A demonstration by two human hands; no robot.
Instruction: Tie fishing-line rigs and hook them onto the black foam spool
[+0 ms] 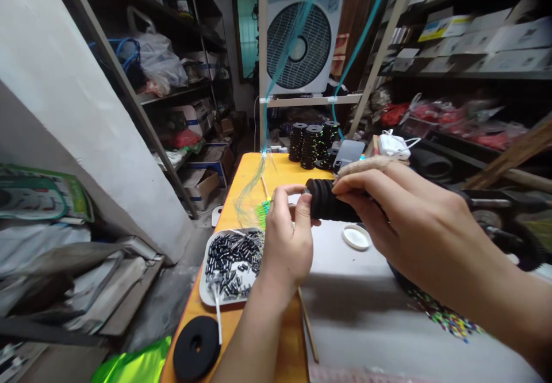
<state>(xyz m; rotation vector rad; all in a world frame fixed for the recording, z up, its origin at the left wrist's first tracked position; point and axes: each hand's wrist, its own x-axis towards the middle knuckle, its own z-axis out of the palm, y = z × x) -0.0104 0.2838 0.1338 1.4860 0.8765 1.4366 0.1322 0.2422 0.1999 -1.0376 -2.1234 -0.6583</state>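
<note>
A black ridged spool (pixel 321 199) lies on its side in the air between both hands, over the table. My left hand (pixel 290 228) is closed at its left end, thumb and fingers pinching a small shiny metal end piece (pixel 306 192). From the right, my right hand (pixel 405 216) grips the spool's ridged body with fingers and thumb pressed together. The spool's right part is hidden behind that hand, so I cannot tell if it sits on a shaft. Below my left forearm stands a white tray (pixel 207 294) of dark tube-like pieces.
A black disc (pixel 196 347) with a centre hole lies at the yellow table's (pixel 241 170) left edge. Several wound black spools (pixel 313 144) stand at the back. A white lid (pixel 356 237) and colourful beads (pixel 457 320) lie right. Teal threads (pixel 264 124) hang before a fan (pixel 302 38).
</note>
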